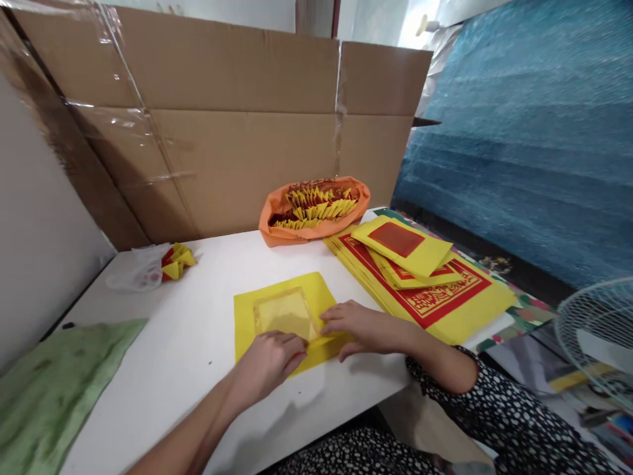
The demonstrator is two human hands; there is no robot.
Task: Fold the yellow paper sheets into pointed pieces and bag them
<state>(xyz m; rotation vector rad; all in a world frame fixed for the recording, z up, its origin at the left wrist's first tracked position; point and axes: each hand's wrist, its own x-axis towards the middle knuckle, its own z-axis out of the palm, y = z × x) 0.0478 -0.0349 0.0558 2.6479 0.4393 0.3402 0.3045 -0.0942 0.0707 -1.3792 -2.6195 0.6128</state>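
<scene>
A yellow paper sheet (247, 316) with a pale, shiny square at its middle lies on the white table in front of me. Near its lower right side runs a raised edge that looks like a fold. My left hand (271, 363) rests on the near part of the sheet, its fingers curled together against this edge. On the right side, my right hand (360, 326) reaches over the sheet. Its fingers stretch out onto the paper, with the thumb spread apart from them.
An orange bag (270, 231) of folded yellow and red papers stands against the cardboard panel (222, 165). Stacked yellow papers with red prints (475, 316) lie at right. A plastic bag (143, 270), a folded paper piece (178, 262) and a green cloth (74, 382) are at left.
</scene>
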